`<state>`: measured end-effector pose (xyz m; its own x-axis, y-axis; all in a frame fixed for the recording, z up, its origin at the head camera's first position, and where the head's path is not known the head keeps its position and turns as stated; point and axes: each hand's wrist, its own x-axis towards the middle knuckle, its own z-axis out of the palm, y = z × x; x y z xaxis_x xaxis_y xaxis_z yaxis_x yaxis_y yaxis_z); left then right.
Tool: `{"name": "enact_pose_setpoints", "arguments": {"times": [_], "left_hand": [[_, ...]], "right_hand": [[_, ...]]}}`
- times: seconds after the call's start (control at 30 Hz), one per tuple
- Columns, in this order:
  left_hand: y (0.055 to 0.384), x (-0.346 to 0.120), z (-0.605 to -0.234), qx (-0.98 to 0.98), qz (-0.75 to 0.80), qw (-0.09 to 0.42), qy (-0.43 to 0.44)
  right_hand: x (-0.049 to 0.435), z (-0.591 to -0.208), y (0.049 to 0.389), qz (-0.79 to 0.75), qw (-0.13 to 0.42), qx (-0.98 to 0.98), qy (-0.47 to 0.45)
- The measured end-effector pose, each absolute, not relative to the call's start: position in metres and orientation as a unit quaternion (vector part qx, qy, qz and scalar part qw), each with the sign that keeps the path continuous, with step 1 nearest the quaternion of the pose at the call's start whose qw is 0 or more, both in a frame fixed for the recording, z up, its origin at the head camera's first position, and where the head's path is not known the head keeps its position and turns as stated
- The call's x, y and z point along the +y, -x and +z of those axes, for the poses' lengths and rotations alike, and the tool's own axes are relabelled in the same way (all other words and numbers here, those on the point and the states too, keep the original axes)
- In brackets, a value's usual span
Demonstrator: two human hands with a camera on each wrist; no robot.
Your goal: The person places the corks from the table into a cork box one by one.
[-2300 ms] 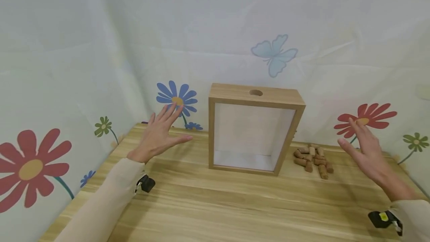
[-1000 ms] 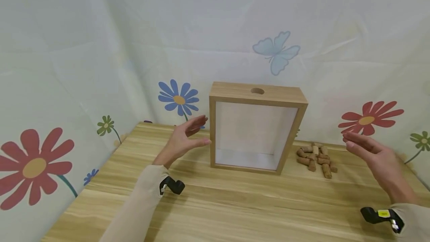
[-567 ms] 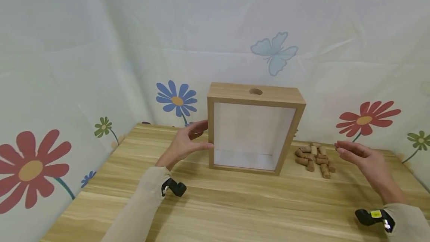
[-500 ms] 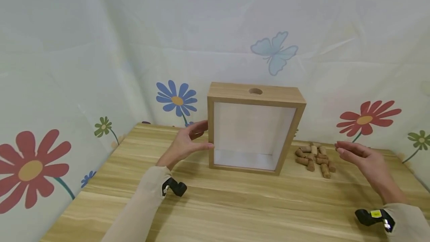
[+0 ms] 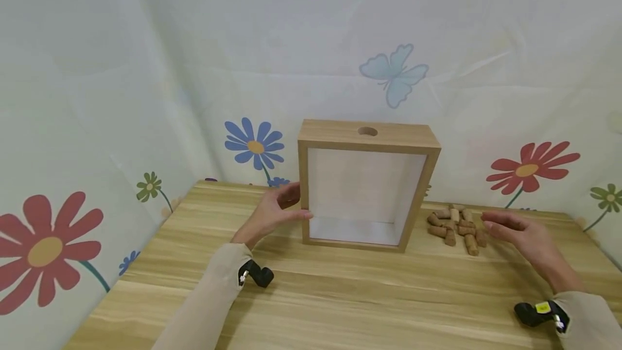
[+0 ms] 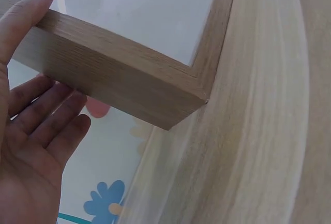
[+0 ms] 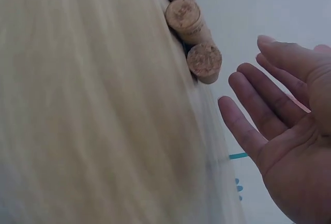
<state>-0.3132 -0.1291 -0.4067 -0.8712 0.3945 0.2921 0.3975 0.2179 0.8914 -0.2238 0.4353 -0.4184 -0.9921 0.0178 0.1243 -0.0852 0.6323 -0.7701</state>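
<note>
A shallow wooden shadow box (image 5: 335, 134) with a clear front, white inside and a round hole (image 5: 367, 132) in its top stands upright on the table. My left hand (image 5: 267, 215) holds its left side, the thumb on the front frame and the fingers behind. In the left wrist view, this hand (image 6: 31, 151) has its fingertips at the frame's rear edge. To the right of the box lies a small pile of several corks (image 5: 465, 230). Just right of them is my right hand (image 5: 532, 242), holding nothing. The right wrist view shows its loosely bent fingers apart from a cork (image 7: 204, 61).
The wood-grain table (image 5: 340, 296) ends in front of a pale curtain (image 5: 291, 42) printed with flowers and a butterfly, which also hangs on the left. The box stands near the table's back edge. A black camera (image 5: 257, 274) sits on each wrist.
My left hand has moved right from beside the box and taken hold of its left side. The right hand has come down and left, nearer the corks. The corks keep their places.
</note>
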Motion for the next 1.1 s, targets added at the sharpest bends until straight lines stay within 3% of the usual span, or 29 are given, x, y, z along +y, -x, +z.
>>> {"name": "enact_pose_setpoints", "arguments": {"times": [0.77,1.1], "left_hand": [[0.315,-0.122,-0.417,-0.773,-0.586,-0.032,0.241],[0.317,-0.12,-0.42,-0.764,-0.6,-0.05,0.232]], "right_hand": [[0.44,-0.426,0.224,0.348,-0.016,-0.937,0.009],[0.443,-0.426,0.223,0.339,-0.015,-0.941,0.004]]}}
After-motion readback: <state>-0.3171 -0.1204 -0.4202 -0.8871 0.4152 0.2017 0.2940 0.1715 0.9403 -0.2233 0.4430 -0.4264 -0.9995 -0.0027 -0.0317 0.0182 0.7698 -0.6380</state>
